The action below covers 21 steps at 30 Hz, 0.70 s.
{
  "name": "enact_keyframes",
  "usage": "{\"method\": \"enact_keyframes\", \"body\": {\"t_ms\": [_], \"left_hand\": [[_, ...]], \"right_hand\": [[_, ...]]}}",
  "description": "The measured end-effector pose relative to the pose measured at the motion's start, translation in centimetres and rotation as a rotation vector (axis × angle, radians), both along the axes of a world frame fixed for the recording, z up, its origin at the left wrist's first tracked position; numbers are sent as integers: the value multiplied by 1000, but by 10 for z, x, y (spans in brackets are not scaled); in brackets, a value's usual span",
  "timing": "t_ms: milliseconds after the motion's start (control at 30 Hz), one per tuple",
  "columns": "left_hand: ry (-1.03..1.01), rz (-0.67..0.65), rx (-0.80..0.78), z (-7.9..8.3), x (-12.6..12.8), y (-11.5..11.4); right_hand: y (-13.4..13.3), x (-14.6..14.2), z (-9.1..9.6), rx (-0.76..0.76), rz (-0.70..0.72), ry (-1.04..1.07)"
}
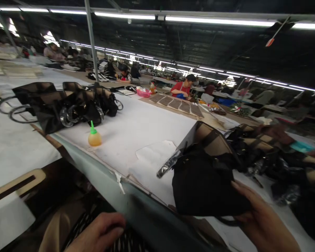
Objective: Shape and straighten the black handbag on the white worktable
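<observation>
A black handbag (207, 182) with a tan lining and a plastic-wrapped handle (169, 163) is tilted at the table's near edge. My right hand (262, 213) grips its right side, thumb on the outer face and the other fingers partly hidden beneath. Low in front of my body, off the table, my left hand (99, 229) has its fingers curled together, and nothing shows in it. A squeeze bottle (95, 138) of amber liquid with a green nozzle stands on the table to the left of the bag.
More black bags (47, 108) stand at the far left of the white tabletop (147, 122), and others (273, 154) crowd the right. A pink basket (144, 92) lies farther back. A person in red (182, 89) works across the table. A metal post (91, 42) rises behind.
</observation>
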<state>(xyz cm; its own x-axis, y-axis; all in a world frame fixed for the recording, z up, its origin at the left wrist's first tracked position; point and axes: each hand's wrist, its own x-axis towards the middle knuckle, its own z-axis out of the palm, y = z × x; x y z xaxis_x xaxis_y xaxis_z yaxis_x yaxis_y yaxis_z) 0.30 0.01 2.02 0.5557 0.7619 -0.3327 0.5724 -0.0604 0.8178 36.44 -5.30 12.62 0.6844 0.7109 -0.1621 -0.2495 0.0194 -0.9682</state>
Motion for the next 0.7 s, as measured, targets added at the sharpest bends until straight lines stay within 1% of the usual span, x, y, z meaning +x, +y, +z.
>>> {"method": "enact_keyframes", "body": {"t_ms": [67, 100, 167, 233, 300, 333, 400, 433, 533, 600, 633, 700], "left_hand": [[-91, 79, 94, 35, 7, 3], [-136, 150, 153, 49, 12, 5], [-223, 270, 273, 69, 20, 13], [-270, 365, 366, 79, 30, 23], [-262, 390, 450, 82, 41, 36], [-240, 371, 494, 82, 48, 43], [-175, 290, 575, 81, 63, 58], [-127, 247, 588, 80, 70, 64], [51, 185, 541, 78, 90, 80], [138, 182, 523, 76, 99, 87], [162, 189, 520, 76, 102, 90], [158, 217, 513, 73, 105, 94]], "right_hand": [[22, -15, 0, -35, 156, 137], [31, -21, -3, -46, 206, 171], [44, -30, -13, -55, 270, 180], [52, -39, -27, -60, 328, 175], [55, -48, -42, -75, 396, 128], [55, -52, -48, -78, 441, 88], [54, -58, -53, -94, 512, -11], [53, -59, -53, -118, 509, -82], [49, -54, -47, -176, 402, -355], [41, -46, -46, -174, 314, -546], [34, -41, -49, -166, 271, -635], [17, -33, -63, -171, 166, -794]]}}
